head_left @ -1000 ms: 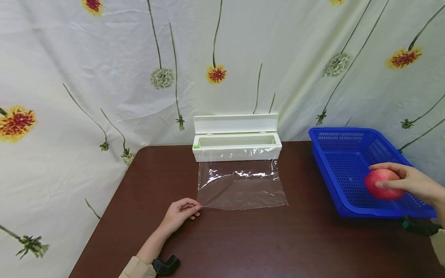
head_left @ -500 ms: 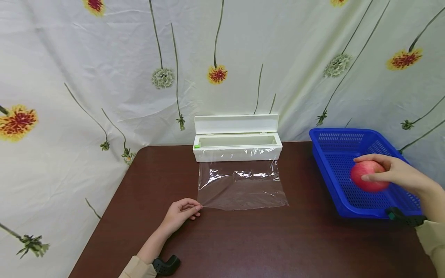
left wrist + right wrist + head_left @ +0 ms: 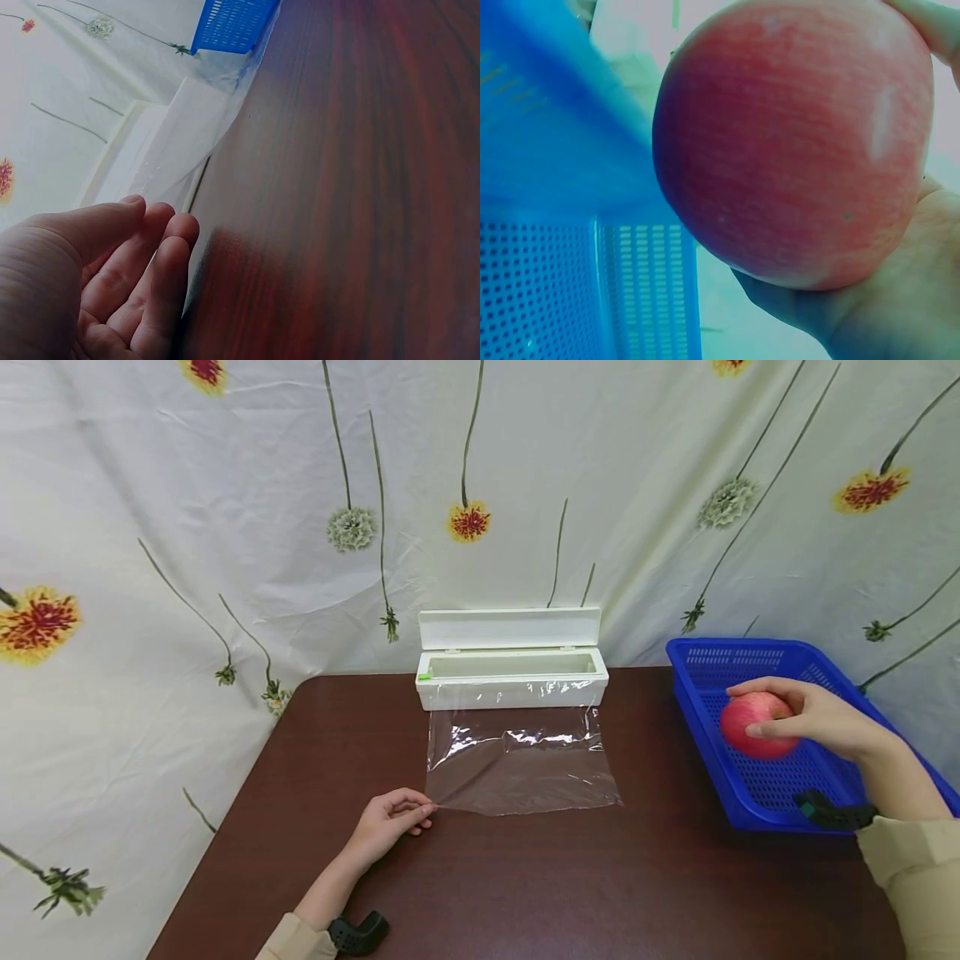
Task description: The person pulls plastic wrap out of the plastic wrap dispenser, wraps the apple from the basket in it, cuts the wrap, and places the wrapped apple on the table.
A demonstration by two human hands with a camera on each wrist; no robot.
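My right hand (image 3: 806,714) grips a red apple (image 3: 753,727) (image 3: 795,142) and holds it over the blue basket (image 3: 738,810) (image 3: 547,187) at the table's right. A sheet of clear plastic wrap (image 3: 521,760) (image 3: 187,142) lies on the brown table (image 3: 540,877), drawn out of a white dispenser box (image 3: 510,681) whose lid stands up. My left hand (image 3: 390,818) (image 3: 112,292) rests on the table at the sheet's near left corner, with its fingertips at the film's edge. Whether it pinches the film I cannot tell.
A flowered cloth (image 3: 225,527) hangs behind and to the left of the table. The table's left edge runs close to my left forearm. Bare tabletop (image 3: 660,752) lies between the wrap and the basket.
My right hand has carried the apple up and to the left, from the basket's near right part toward its left side. The left hand and the wrap have not moved.
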